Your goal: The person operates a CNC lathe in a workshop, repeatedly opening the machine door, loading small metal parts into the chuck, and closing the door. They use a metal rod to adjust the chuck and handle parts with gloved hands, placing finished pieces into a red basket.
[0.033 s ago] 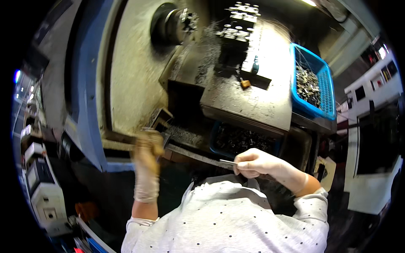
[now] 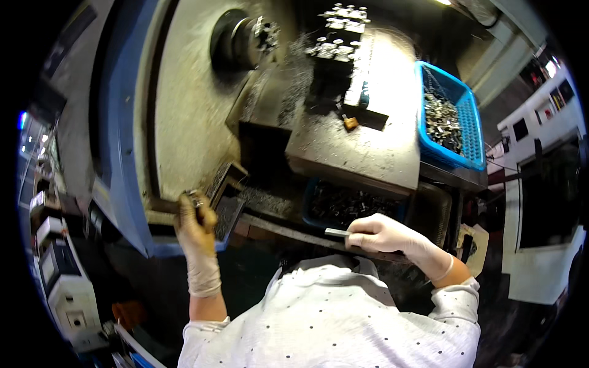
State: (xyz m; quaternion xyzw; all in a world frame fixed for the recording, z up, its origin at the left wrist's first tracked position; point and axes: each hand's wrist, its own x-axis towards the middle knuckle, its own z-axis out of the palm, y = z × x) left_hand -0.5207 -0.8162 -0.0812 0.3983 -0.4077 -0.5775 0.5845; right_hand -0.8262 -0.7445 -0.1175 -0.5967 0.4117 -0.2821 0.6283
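Note:
My right hand (image 2: 383, 234), in a white glove, is closed around a short, flat metal bar (image 2: 336, 232) that sticks out to the left. It hovers over the machine's front edge, near a blue bin of dark metal pieces (image 2: 350, 201). My left hand (image 2: 197, 230) wears a brown-stained glove and is at the machine's lower left corner. Its fingers are curled about a small, shiny metal part (image 2: 194, 197), whose exact kind I cannot make out. Beside that hand is an angled metal bracket (image 2: 228, 179) above a chip-covered ledge.
A round chuck (image 2: 245, 40) projects from the pale machine wall at upper left. Tool holders (image 2: 334, 49) stand on the slide. A metal cover (image 2: 350, 147) carries a small yellowish-brown object (image 2: 350, 124). At right, a blue basket (image 2: 472, 132) holds many small metal parts.
My left hand has shifted a little left, and its blur is gone, so the fingers show. The bar in my right hand has turned to show a broader face. The view has shifted slightly.

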